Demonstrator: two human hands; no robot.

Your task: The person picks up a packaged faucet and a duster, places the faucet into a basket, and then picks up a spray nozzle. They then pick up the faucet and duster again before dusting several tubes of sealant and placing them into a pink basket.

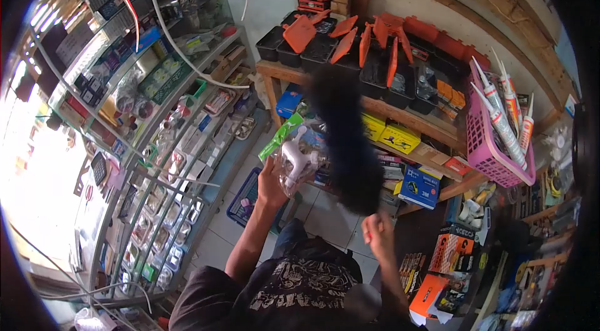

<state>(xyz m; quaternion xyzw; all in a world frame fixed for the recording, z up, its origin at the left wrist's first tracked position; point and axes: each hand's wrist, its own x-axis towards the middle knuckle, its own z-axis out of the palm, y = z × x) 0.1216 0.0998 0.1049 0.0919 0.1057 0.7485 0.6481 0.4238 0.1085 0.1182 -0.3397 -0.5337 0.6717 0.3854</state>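
Near the middle of the head view, my left hand is closed on a clear plastic package with a green header and a white fitting inside. My right hand, lower right of centre, is closed round a red handle. From it a dark fluffy duster rises, blurred by motion, to the right of the package. The duster covers part of the wooden shelf behind it.
Black bins with orange lids line a wooden shelf. A pink basket of sealant tubes hangs at the right. Glass display shelves stand at the left. A blue basket is on the floor.
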